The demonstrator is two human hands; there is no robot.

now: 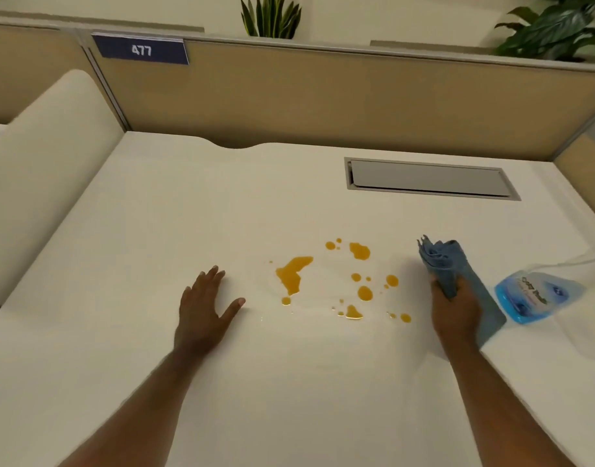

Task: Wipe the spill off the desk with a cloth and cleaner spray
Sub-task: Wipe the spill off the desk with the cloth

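Observation:
An orange spill (292, 274) lies in several blots and drops across the middle of the white desk (289, 382). My right hand (456, 308) grips a bunched blue cloth (441, 264) just right of the spill, the cloth's end sticking up and a flap trailing on the desk. A clear spray bottle (531, 294) with blue liquid and a blue label leans at the right, beside the cloth. My left hand (205, 305) rests flat on the desk left of the spill, fingers spread, holding nothing.
A grey cable hatch (430, 178) is set into the desk at the back right. A tan partition (323, 92) with a "477" sign (142, 50) runs behind. A cream chair back (50, 170) stands at left. Plants (272, 18) show above the partition.

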